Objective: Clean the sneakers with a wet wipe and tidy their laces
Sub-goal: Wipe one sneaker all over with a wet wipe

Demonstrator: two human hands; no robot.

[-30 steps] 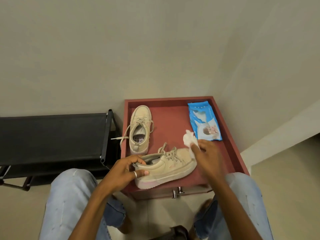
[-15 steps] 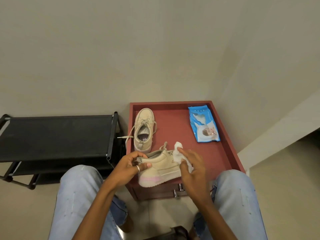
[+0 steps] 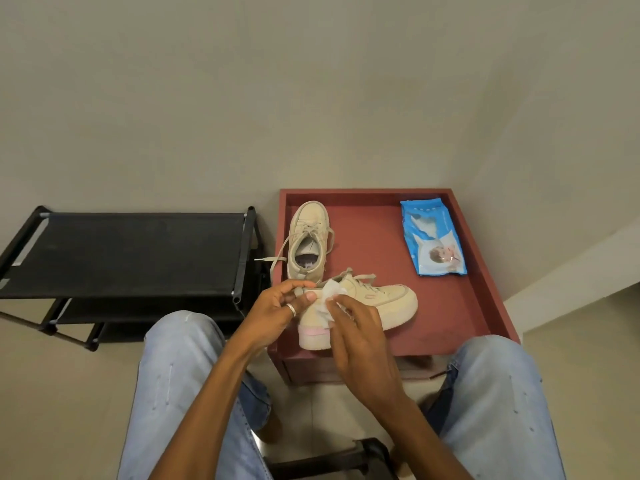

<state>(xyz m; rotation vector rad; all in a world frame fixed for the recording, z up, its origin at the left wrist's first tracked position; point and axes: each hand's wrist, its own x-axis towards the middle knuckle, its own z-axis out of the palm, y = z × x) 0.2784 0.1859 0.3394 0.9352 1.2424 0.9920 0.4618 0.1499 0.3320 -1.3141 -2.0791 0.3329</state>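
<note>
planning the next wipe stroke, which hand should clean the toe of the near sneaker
Right. The right hand holds the wet wipe against the near sneaker, whose toe points to that side. The left hand grips the heel end and looks better kept there as the steadying hold.

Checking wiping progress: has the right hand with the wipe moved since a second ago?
Yes. The right hand and wipe have moved left, away from the wipe pack, toward the heel of the sneaker.
</note>
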